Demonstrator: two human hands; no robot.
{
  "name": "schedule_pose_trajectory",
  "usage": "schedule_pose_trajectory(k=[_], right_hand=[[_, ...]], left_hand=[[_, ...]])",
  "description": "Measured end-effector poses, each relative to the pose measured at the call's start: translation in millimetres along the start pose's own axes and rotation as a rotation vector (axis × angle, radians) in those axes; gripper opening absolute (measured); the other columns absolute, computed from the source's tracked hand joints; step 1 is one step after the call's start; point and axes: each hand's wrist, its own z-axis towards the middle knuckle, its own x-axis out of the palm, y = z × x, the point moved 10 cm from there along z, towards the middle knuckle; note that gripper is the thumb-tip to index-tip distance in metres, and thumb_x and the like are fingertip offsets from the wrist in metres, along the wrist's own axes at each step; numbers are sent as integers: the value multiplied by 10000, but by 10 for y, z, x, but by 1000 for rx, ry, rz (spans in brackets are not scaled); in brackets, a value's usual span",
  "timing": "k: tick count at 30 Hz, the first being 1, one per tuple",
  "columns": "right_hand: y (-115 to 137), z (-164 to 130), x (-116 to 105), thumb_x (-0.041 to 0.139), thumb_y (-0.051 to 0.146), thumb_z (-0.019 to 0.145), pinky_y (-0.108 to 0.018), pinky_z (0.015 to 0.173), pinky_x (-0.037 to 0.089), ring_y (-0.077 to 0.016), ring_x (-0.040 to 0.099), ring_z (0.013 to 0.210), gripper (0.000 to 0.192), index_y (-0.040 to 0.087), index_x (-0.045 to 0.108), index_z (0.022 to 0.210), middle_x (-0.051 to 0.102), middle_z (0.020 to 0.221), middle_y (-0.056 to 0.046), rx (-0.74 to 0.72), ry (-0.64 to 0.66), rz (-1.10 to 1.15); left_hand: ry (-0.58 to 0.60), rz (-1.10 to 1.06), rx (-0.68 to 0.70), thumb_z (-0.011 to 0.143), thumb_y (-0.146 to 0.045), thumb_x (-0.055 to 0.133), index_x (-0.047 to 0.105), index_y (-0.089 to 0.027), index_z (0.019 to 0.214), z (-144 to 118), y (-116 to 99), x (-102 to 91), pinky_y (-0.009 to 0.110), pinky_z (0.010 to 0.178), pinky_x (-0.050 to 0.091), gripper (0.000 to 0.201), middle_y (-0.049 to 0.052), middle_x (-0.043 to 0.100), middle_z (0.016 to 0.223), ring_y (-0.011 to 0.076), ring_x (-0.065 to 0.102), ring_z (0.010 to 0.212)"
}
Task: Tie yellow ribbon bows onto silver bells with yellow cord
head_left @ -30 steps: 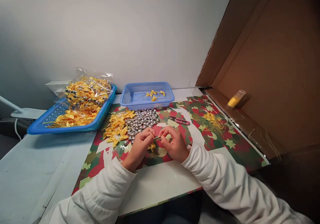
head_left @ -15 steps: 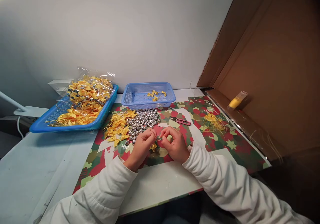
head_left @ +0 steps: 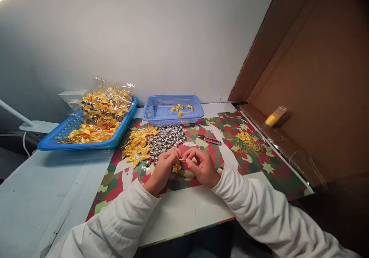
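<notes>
Fingers: left hand [head_left: 163, 169] and right hand [head_left: 203, 168] each pinch the yellow cord [head_left: 182, 160].
Cord axis: left to right, between the fingertips.
Yellow bow [head_left: 177, 168]: just near of the cord, closer to the left hand.

Left arm [head_left: 115, 219] and right arm [head_left: 265, 208] are both angling inward, wrists [head_left: 151, 187] sitting just behind the fingers [head_left: 196, 152]. The left hand [head_left: 163, 169] is pinching thumb to fingers, the right hand [head_left: 202, 167] is doing pretty much the same, and their fingertips are facing each other, close but apart.
</notes>
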Motion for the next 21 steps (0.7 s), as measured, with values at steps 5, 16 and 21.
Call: schedule_pose_trajectory(k=[5, 16, 21], right_hand=[[-48, -8, 54, 553, 250, 804, -306, 680, 492, -186, 598, 828, 119, 206, 539, 694, 633, 815, -47, 17, 54, 64], [4, 36, -59, 581, 187, 780, -324, 740, 490, -190, 611, 830, 112, 195, 570, 668, 635, 766, -36, -3, -53, -82], [-124, 57, -149, 622, 177, 734, -303, 682, 477, -156, 562, 715, 53, 193, 641, 781, 639, 824, -37, 104, -98, -217]], left_hand=[[25, -85, -14, 629, -224, 457, 348, -182, 475, 3, 16, 20, 253, 545, 290, 194, -10, 411, 652, 126, 346, 610], [152, -115, 8, 678, -235, 467, 382, -195, 535, -9, -59, 134, 275, 673, 388, 171, 26, 472, 805, 171, 432, 761], [101, -102, 31, 748, -283, 518, 482, -187, 574, 6, -45, 74, 273, 734, 378, 202, 29, 488, 850, 179, 455, 825]])
